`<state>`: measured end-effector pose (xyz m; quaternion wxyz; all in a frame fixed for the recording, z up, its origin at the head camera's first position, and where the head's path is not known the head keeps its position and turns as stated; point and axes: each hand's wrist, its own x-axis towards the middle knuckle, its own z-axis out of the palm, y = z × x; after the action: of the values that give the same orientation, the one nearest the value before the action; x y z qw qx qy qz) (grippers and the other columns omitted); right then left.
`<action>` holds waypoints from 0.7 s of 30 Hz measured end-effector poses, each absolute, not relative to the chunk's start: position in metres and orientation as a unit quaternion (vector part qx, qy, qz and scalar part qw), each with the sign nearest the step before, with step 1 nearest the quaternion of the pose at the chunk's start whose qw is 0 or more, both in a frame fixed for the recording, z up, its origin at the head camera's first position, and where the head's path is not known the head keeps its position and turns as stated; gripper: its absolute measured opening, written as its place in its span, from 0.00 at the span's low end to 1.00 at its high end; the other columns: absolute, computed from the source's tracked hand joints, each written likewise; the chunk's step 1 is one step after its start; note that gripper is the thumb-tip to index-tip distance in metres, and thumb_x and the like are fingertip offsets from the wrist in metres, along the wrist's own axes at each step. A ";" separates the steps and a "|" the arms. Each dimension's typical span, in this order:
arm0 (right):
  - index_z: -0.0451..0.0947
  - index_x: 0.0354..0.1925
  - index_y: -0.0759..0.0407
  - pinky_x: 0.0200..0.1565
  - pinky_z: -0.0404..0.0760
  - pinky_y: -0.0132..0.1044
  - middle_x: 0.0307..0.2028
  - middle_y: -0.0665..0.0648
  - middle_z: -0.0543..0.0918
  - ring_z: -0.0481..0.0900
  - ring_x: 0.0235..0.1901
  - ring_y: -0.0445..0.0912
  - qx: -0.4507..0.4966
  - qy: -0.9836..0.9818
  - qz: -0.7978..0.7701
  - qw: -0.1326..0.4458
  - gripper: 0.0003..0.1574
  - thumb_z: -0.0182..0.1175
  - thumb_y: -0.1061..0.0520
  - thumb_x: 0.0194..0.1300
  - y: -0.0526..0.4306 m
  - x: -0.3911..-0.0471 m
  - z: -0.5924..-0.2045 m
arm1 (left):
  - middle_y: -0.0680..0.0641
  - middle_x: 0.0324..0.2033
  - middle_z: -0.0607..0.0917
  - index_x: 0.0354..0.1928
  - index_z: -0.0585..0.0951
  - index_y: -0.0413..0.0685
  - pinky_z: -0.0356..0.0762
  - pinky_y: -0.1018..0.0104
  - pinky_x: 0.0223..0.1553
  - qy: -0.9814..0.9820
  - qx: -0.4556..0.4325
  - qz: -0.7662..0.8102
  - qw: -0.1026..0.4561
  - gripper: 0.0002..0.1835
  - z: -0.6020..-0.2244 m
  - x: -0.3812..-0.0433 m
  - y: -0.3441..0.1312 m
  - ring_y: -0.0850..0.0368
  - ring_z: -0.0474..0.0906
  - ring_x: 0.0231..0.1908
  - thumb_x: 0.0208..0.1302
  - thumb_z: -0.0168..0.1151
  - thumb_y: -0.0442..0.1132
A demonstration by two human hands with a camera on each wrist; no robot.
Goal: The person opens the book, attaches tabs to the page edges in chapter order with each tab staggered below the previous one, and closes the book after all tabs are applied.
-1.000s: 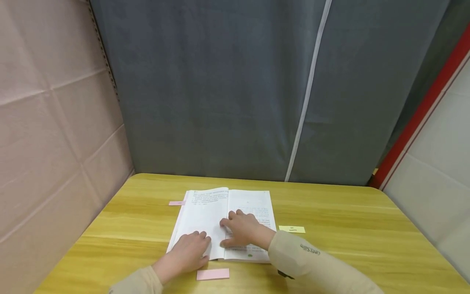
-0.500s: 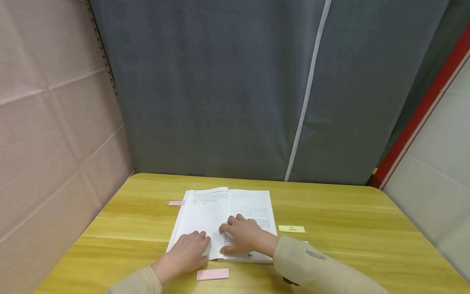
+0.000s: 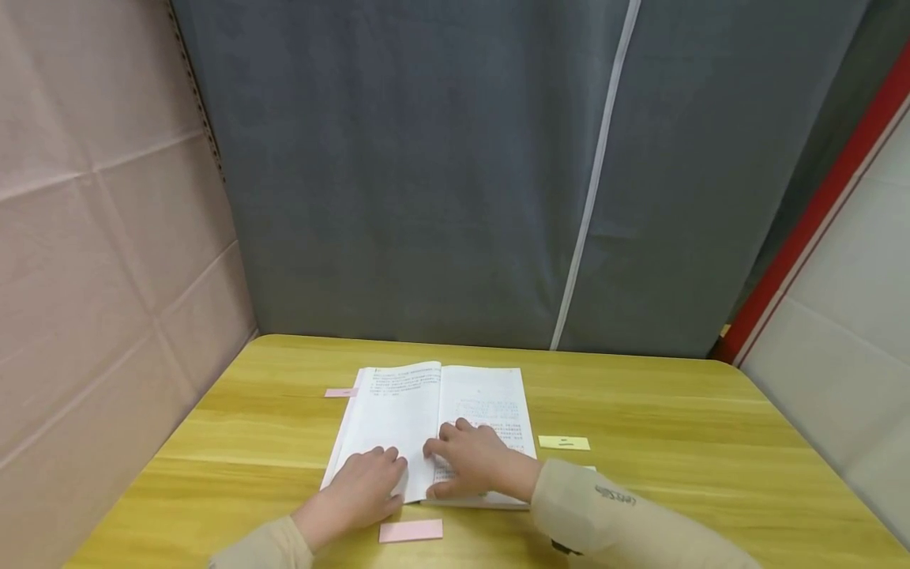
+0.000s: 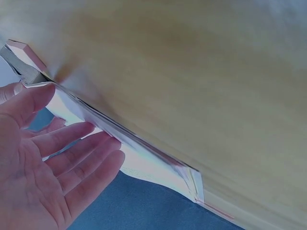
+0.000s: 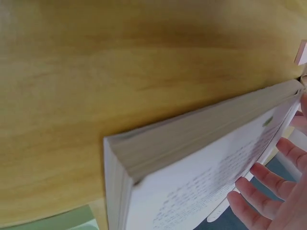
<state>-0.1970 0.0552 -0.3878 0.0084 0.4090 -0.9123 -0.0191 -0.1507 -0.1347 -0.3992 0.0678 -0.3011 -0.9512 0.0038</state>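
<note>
An open book (image 3: pixel 394 415) lies on the table, its printed pages facing up. My left hand (image 3: pixel 364 484) rests on the lower part of the left page, fingers extended and the thumb near the bottom edge. My right hand (image 3: pixel 471 460) lies over the lower right page with spread fingers, its fingertips right at the centre fold. In the right wrist view, the thick page block (image 5: pixel 211 134) shows along the book's lower edge, and the right fingers (image 5: pixel 268 179) reach over the page. The left fingers (image 4: pixel 84 158) look straight in the left wrist view.
A pink sticky-note pad (image 3: pixel 411 531) lies in front of the book. A pink marked tab (image 3: pixel 341 393) sticks out at the left page edge. To the right is a yellow marked strip (image 3: pixel 564 442). Part of a green item (image 5: pixel 67 219) shows in the right wrist view.
My right hand has slid slightly toward me on the right page, its forearm shifting a little right. The left hand and the book stay in place.
</note>
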 end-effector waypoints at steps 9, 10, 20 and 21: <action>0.71 0.46 0.39 0.23 0.67 0.33 0.36 0.45 0.70 0.66 0.32 0.40 0.415 -0.910 -0.015 0.022 0.30 0.55 0.29 0.47 0.057 -0.192 -0.388 | 0.53 0.20 0.67 0.28 0.75 0.43 0.62 0.69 0.15 -0.951 -0.301 0.002 0.069 0.14 -0.399 -0.151 -0.134 0.60 0.64 0.20 0.45 0.63 0.46; 0.71 0.46 0.39 0.23 0.67 0.33 0.36 0.45 0.70 0.66 0.32 0.40 0.415 -0.910 -0.014 0.024 0.30 0.55 0.29 0.47 0.058 -0.192 -0.389 | 0.53 0.19 0.67 0.28 0.75 0.43 0.62 0.69 0.15 -0.951 -0.302 0.002 0.070 0.14 -0.399 -0.151 -0.134 0.60 0.64 0.20 0.45 0.63 0.46; 0.71 0.47 0.40 0.23 0.66 0.32 0.36 0.45 0.70 0.65 0.32 0.40 0.422 -0.906 -0.010 0.027 0.30 0.55 0.29 0.48 0.059 -0.192 -0.388 | 0.53 0.19 0.67 0.28 0.75 0.44 0.61 0.69 0.15 -0.951 -0.302 0.006 0.067 0.14 -0.399 -0.151 -0.135 0.60 0.63 0.19 0.45 0.63 0.46; 0.71 0.47 0.40 0.23 0.66 0.31 0.36 0.45 0.70 0.65 0.32 0.40 0.424 -0.905 -0.010 0.025 0.30 0.55 0.29 0.48 0.059 -0.192 -0.387 | 0.53 0.20 0.67 0.28 0.75 0.43 0.61 0.69 0.15 -0.951 -0.303 0.005 0.067 0.14 -0.399 -0.151 -0.135 0.60 0.64 0.19 0.45 0.63 0.46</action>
<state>-0.1918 0.0586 -0.3873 0.0255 0.4239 -0.9053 -0.0104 -0.1513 -0.1352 -0.3993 0.0667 -0.3025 -0.9508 0.0054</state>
